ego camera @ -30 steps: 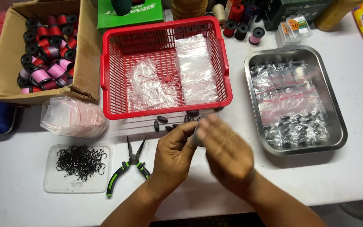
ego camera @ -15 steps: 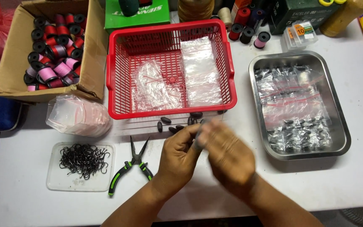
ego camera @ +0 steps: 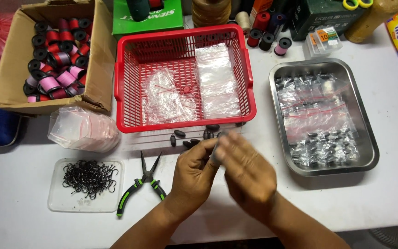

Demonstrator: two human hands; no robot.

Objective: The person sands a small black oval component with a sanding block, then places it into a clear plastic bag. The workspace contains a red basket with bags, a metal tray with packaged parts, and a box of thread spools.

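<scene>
Clear plastic, small and blurred: the bag (ego camera: 216, 152) sits between both hands above the white table (ego camera: 392, 193), just in front of the red basket (ego camera: 130, 124). The left hand (ego camera: 193, 173) pinches the bag; the right hand (ego camera: 249, 173) is blurred, so its grip cannot be told. Dark oval sinkers (ego camera: 194, 137) lie nearby. The basket holds clear bags; the steel tray (ego camera: 369, 152) holds filled bags; the box (ego camera: 12, 60) holds thread spools.
</scene>
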